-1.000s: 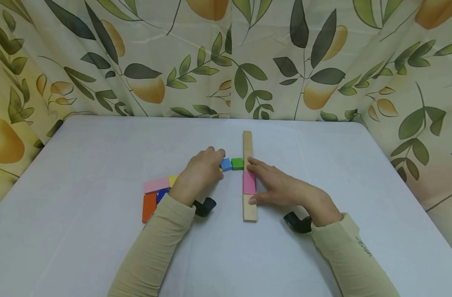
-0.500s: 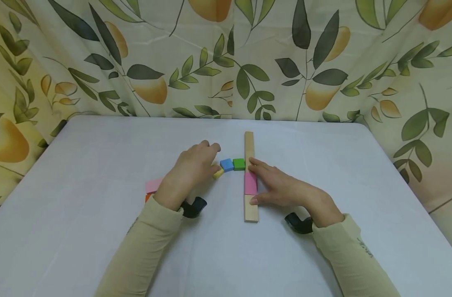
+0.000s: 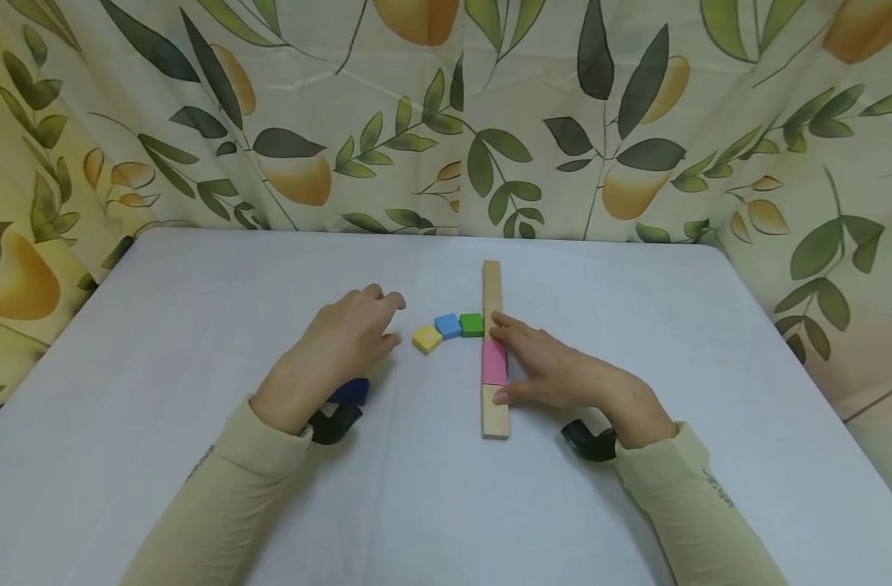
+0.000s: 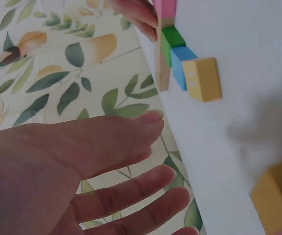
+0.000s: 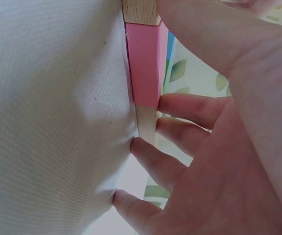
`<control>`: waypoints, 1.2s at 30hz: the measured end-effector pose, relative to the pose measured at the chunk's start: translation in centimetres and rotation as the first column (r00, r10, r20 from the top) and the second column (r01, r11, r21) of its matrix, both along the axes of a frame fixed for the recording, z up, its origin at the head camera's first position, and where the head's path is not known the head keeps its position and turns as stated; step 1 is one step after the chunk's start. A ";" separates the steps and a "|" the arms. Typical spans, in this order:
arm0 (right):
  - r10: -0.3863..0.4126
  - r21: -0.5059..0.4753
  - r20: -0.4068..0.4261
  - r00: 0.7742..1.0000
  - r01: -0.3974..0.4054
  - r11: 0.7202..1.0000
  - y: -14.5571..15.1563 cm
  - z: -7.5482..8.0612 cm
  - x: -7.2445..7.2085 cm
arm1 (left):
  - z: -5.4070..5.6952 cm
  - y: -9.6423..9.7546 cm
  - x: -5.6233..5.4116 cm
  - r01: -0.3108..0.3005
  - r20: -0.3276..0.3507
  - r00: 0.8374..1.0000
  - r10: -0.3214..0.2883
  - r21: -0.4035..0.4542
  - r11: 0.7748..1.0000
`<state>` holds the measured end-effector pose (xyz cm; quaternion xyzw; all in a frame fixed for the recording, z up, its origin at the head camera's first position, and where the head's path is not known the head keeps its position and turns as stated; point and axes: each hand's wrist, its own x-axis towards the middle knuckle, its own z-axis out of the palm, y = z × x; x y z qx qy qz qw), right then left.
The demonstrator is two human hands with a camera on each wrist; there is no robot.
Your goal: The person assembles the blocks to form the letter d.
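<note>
Evidently, the bar is being braced by the right hand (image 3: pixel 552 370): its fingers are spread and extended, with the tips touching the right side of the bar, made of a far plain block (image 3: pixel 492 285), a pink block (image 3: pixel 494 362) and a near plain block (image 3: pixel 496 419). Pressure is best kept light and evenly shared, since the joints could be skewed by a hard push. Nothing is held by the left hand (image 3: pixel 339 338), whose fingers are loosely parted. Between the hands, a green block (image 3: pixel 471 325) is set against the bar, followed leftward by a blue block (image 3: pixel 448 326) and a slanted yellow block (image 3: pixel 427 339); these should be gripped by their sides so neighbours are not nudged. Under the left wrist a dark blue block (image 3: pixel 352 392) is partly hidden, with another yellow block (image 4: pixel 273 196) beside it. No container is seen; the blocks are laid directly on the white cloth (image 3: pixel 431 505).
</note>
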<state>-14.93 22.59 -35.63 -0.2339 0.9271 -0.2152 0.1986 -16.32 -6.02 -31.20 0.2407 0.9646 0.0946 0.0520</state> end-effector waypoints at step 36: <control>-0.002 0.005 0.013 1.000 0.002 1.000 0.0 0.2 0.2 | -3.1 -2.9 0.8 0.053 -0.005 0.999 -0.054 -0.067 0.996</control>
